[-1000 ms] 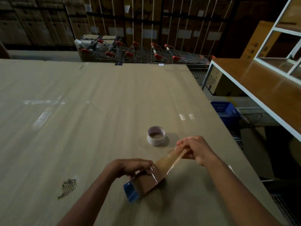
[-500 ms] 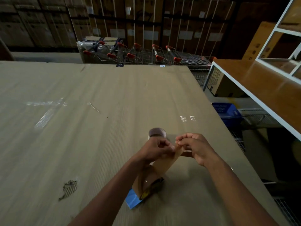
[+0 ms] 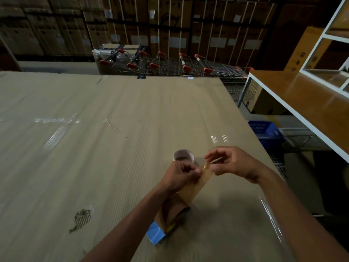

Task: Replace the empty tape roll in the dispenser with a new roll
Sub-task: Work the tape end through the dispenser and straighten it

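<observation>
A blue tape dispenser lies on the cardboard-covered table, carrying a brown tape roll. A strip of brown tape runs from the roll up and away to my hands. My left hand pinches the strip near its upper end. My right hand is just to the right, its curled thumb and forefinger around the strip's free tip. An empty white tape core stands on the table just behind my left hand, partly hidden by it.
The table's right edge runs close to my right arm. Beyond it are a blue crate on the floor and an orange-topped bench. Shopping trolleys and stacked boxes stand behind the table's far edge.
My left hand left the dispenser body and rose to pinch the tape strip next to my right hand. The right hand's pinch has loosened a little. The dispenser now lies unheld.
</observation>
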Demonstrator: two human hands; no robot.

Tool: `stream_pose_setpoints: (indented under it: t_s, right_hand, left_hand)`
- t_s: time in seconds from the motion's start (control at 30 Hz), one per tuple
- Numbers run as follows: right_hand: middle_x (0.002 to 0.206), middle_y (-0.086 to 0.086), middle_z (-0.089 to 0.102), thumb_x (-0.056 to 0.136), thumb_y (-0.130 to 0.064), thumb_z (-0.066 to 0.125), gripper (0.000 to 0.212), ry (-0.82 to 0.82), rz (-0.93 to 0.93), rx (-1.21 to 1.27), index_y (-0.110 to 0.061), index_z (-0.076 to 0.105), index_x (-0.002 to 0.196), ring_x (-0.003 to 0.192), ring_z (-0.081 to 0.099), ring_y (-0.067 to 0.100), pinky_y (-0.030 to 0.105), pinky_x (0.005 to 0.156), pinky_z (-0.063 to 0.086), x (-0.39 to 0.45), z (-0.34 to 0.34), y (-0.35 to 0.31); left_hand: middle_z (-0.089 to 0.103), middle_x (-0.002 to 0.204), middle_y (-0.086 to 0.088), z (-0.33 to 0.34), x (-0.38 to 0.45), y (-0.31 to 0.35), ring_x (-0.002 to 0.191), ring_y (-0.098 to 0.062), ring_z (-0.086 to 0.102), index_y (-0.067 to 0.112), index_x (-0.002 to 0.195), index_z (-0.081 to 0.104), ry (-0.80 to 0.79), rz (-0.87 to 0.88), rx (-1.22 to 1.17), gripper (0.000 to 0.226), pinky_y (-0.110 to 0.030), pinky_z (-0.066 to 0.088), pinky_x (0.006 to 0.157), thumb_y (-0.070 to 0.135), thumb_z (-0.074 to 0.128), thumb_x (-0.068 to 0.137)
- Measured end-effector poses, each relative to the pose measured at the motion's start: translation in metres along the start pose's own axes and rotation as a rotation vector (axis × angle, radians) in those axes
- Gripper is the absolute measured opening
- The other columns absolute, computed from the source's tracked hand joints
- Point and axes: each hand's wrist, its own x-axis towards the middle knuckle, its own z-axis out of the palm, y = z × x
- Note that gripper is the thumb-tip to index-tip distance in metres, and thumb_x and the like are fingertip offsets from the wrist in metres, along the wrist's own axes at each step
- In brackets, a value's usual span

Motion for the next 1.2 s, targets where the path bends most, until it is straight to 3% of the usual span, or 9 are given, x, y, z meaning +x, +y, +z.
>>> stream_pose_setpoints:
  t_s: [0.1, 0.27, 0.53, 0.6, 0.73, 0.83, 0.97, 1.1, 1.2]
  right_hand:
    - [0.101, -0.008, 0.069, 0.075, -0.030, 0.076, 0.031, 0.091, -0.111, -0.334, -0.028, 0.068, 0.104, 0.091, 0.066, 0.006, 0.025, 0.077, 0.058, 0.006, 0.014, -0.004]
    - [0.081, -0.013, 0.070, 0.079, -0.020, 0.074, 0.012, 0.139, -0.188, -0.432, -0.026, 0.074, 0.089, 0.077, 0.066, 0.001, 0.015, 0.071, 0.054, 0.008, 0.016, -0.004]
    - [0.079, -0.001, 0.070, 0.083, -0.018, 0.070, 0.007, 0.184, -0.153, -0.511, -0.012, 0.073, 0.084, 0.075, 0.064, 0.012, 0.031, 0.073, 0.053, 0.019, 0.015, 0.000]
    - [0.072, -0.003, 0.067, 0.083, -0.018, 0.069, 0.010, 0.198, -0.106, -0.490, -0.009, 0.072, 0.080, 0.069, 0.062, 0.013, 0.033, 0.069, 0.052, 0.021, 0.018, 0.003]
    - [0.067, 0.007, 0.069, 0.085, -0.015, 0.064, 0.016, 0.226, -0.004, -0.477, -0.004, 0.067, 0.075, 0.059, 0.061, 0.013, 0.034, 0.063, 0.053, 0.024, 0.023, 0.006]
    - [0.072, 0.006, 0.069, 0.087, -0.016, 0.061, 0.017, 0.200, 0.042, -0.539, -0.004, 0.068, 0.077, 0.062, 0.060, 0.011, 0.027, 0.062, 0.049, 0.025, 0.025, -0.001]
    - [0.077, 0.007, 0.068, 0.086, -0.014, 0.062, 0.016, 0.177, 0.073, -0.573, -0.001, 0.069, 0.077, 0.072, 0.062, 0.017, 0.033, 0.068, 0.051, 0.024, 0.021, -0.011]
    - [0.069, 0.013, 0.063, 0.086, -0.010, 0.060, 0.023, 0.150, 0.188, -0.433, -0.002, 0.062, 0.064, 0.063, 0.060, 0.022, 0.036, 0.063, 0.052, 0.025, 0.020, -0.005]
    - [0.058, 0.009, 0.046, 0.091, -0.002, 0.053, 0.034, 0.077, 0.324, -0.048, -0.009, 0.049, 0.057, 0.049, 0.049, 0.014, 0.030, 0.055, 0.047, 0.022, 0.019, -0.002]
  left_hand:
    - [0.071, 0.073, 0.008, 0.001, 0.002, -0.001, 0.064, 0.008, 0.064, 0.009, 0.089, 0.076, -0.001, 0.015, 0.052, 0.014, -0.006, 0.049, 0.062, 0.018, 0.068, 0.092]
    - [0.072, 0.075, 0.004, -0.001, 0.002, -0.002, 0.065, 0.001, 0.065, 0.013, 0.087, 0.076, -0.017, -0.023, -0.010, 0.012, -0.013, 0.052, 0.065, 0.019, 0.068, 0.092]
    - [0.070, 0.074, 0.009, 0.000, 0.000, 0.001, 0.065, 0.004, 0.062, 0.013, 0.089, 0.076, -0.050, 0.017, 0.032, 0.010, -0.015, 0.050, 0.066, 0.016, 0.068, 0.092]
    - [0.071, 0.078, 0.009, -0.002, -0.001, 0.001, 0.073, 0.000, 0.065, 0.024, 0.087, 0.075, -0.049, 0.040, 0.067, 0.011, -0.020, 0.051, 0.071, 0.016, 0.068, 0.091]
    - [0.076, 0.094, -0.001, 0.003, -0.003, 0.000, 0.088, -0.014, 0.070, 0.020, 0.100, 0.076, -0.019, 0.071, 0.249, 0.017, -0.032, 0.055, 0.080, 0.018, 0.076, 0.082]
    - [0.076, 0.090, -0.004, 0.007, -0.006, 0.001, 0.080, -0.010, 0.069, 0.017, 0.101, 0.074, -0.021, 0.054, 0.254, 0.019, -0.025, 0.054, 0.074, 0.019, 0.077, 0.082]
    - [0.076, 0.089, -0.006, 0.007, -0.004, 0.000, 0.080, -0.011, 0.071, 0.017, 0.097, 0.071, -0.098, 0.021, 0.251, 0.018, -0.021, 0.054, 0.072, 0.023, 0.078, 0.082]
    - [0.072, 0.083, -0.002, 0.009, -0.003, 0.001, 0.076, -0.009, 0.068, 0.020, 0.082, 0.066, -0.144, 0.021, 0.279, 0.012, -0.018, 0.051, 0.067, 0.023, 0.077, 0.083]
    - [0.065, 0.071, 0.008, 0.008, -0.006, 0.003, 0.063, 0.004, 0.060, 0.018, 0.074, 0.066, -0.188, 0.039, 0.260, 0.014, -0.010, 0.046, 0.061, 0.019, 0.078, 0.083]
